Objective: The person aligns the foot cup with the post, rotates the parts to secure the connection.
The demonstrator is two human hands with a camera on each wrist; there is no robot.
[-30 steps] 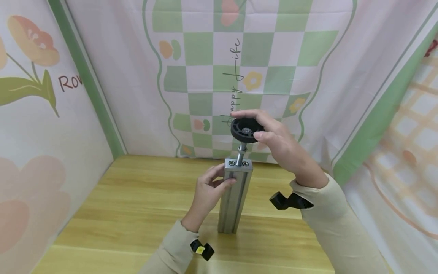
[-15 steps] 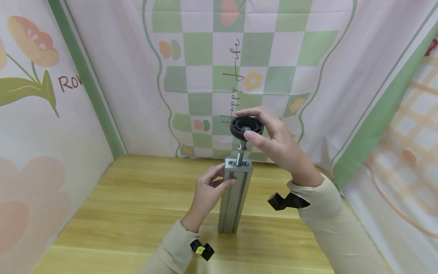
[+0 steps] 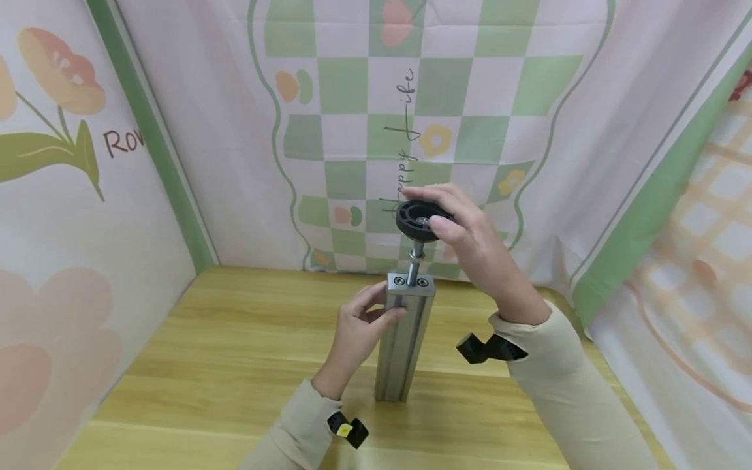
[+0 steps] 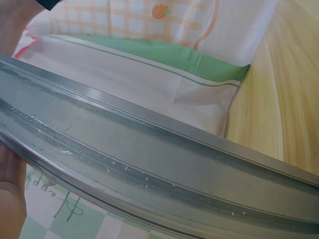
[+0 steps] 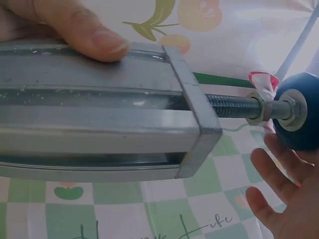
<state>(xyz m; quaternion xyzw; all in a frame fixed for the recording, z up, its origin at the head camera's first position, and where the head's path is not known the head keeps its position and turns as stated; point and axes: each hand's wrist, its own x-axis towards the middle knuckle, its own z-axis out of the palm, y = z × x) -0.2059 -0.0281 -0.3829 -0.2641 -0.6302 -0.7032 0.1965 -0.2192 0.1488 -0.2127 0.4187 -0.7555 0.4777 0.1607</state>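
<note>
An aluminium extrusion profile [image 3: 403,346] stands upright on the table. Near its top my left hand [image 3: 355,329] grips it between thumb and fingers. Two screws hold an end plate [image 3: 411,282] on the profile. From that plate rises a threaded stud [image 5: 232,105] with a hex nut [image 5: 259,108] on it. A round black levelling foot [image 3: 408,224] tops the stud, its ribbed underside facing up. My right hand [image 3: 482,245] holds the foot by its rim, thumb on the near side and fingers across the far side. In the right wrist view, several right-hand fingers sit clear of the foot.
The wooden table [image 3: 235,365] ends against a printed cloth [image 3: 341,137] at the back. More cloth walls [image 3: 664,281] close in on both sides. Small black mounts sit on both sleeves.
My right hand has shifted slightly left; its thumb swept left across the foot, then partly back right. The left hand and the profile stay in place.
</note>
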